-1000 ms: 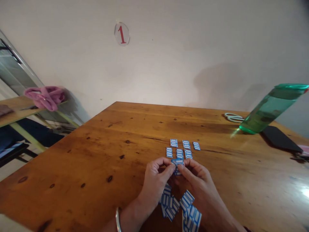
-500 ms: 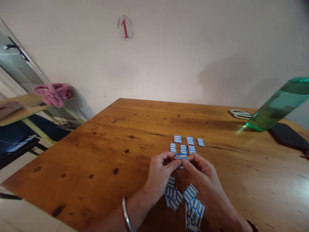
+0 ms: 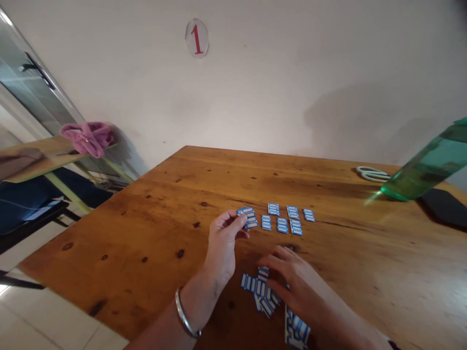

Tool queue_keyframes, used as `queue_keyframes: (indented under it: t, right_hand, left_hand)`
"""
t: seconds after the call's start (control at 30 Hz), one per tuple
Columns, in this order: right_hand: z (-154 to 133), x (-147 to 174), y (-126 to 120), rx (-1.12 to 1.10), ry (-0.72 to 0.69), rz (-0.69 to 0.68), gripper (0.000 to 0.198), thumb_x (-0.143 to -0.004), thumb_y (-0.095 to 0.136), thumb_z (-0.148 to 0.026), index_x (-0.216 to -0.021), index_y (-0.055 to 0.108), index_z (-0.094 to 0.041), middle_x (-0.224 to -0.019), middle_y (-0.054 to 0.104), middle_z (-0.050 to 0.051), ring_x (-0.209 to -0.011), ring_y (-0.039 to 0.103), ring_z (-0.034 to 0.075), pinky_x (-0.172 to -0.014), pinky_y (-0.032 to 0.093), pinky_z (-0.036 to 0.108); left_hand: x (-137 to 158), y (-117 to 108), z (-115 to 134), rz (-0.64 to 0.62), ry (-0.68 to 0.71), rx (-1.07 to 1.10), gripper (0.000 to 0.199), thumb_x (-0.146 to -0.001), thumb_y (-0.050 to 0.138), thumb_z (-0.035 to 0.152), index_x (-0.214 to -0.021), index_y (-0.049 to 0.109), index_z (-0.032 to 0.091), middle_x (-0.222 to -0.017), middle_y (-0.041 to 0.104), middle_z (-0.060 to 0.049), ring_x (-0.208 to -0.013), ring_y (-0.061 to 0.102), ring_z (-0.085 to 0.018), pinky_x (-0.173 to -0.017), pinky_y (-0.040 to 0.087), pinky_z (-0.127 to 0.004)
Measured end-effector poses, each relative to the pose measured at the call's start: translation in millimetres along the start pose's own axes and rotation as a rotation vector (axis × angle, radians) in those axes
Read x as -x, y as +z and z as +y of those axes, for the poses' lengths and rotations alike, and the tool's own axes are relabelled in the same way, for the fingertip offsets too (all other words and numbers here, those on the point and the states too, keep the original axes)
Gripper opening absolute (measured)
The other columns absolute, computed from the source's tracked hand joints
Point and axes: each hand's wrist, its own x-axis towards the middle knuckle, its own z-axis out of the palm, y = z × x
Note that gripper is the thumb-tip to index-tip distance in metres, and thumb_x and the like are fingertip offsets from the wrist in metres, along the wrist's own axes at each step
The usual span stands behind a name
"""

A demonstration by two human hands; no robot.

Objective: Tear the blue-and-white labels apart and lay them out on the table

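Note:
My left hand [image 3: 228, 238] pinches a few small cards [image 3: 248, 217] printed with white bars on blue, held just above the table. My right hand [image 3: 286, 277] hovers low over a loose pile of similar cards [image 3: 261, 289], thumb and fingers apart; its fingertips are close to the top card, and I cannot tell whether they touch. A second pile of these cards [image 3: 296, 329] lies partly under my right forearm. Beyond the hands, several more cards [image 3: 282, 225] are laid out in two rows.
On the wooden table [image 3: 204, 184] a green bottle [image 3: 423, 167] leans at the right, beside a dark flat object [image 3: 443, 206] and a coiled white cable [image 3: 372, 173]. At left, another table carries a pink cloth [image 3: 87, 138] and a person's arm [image 3: 20, 160].
My hands have parted. My left hand has moved left and up with the cards, and my right hand has come down to the near pile. One card now lies left of that pile.

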Motion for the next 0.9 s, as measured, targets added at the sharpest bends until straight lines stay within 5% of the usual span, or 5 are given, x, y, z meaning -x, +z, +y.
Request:
queue_keyframes:
  t: [0.37, 0.7, 0.9]
  right_hand:
    - [-7, -1, 10, 0.164, 0.069, -0.141, 0.012, -0.069, 0.055, -0.01, -0.078, 0.057, -0.019, -0.088, 0.057, 0.005, -0.082, 0.051, 0.021, -0.065, 0.035, 0.03]
    - [-17, -2, 18, 0.17, 0.066, -0.061, 0.015, -0.072, 0.058, -0.026, -0.086, 0.058, -0.019, -0.096, 0.056, 0.007, -0.09, 0.049, 0.026, -0.074, 0.039, 0.037]
    - [-22, -7, 25, 0.254, 0.113, -0.094, 0.014, -0.073, 0.052, -0.015, -0.086, 0.057, -0.019, -0.097, 0.057, 0.008, -0.091, 0.051, 0.026, -0.072, 0.042, 0.038]
  left_hand:
    - [1, 2, -2, -0.003, -0.039, -0.029, 0.01, -0.06, 0.067, 0.019, -0.062, 0.059, 0.014, -0.058, 0.059, 0.001, -0.05, 0.051, -0.008, -0.045, 0.04, -0.018]
    - [2, 2, -3, 0.002, -0.048, -0.025, 0.012, -0.059, 0.068, 0.02, -0.062, 0.059, 0.014, -0.057, 0.058, 0.002, -0.049, 0.05, -0.008, -0.045, 0.04, -0.018]
    - [1, 1, -4, -0.005, -0.044, -0.021, 0.011, -0.06, 0.067, 0.02, -0.063, 0.058, 0.013, -0.059, 0.059, 0.001, -0.05, 0.05, -0.008, -0.046, 0.04, -0.018]
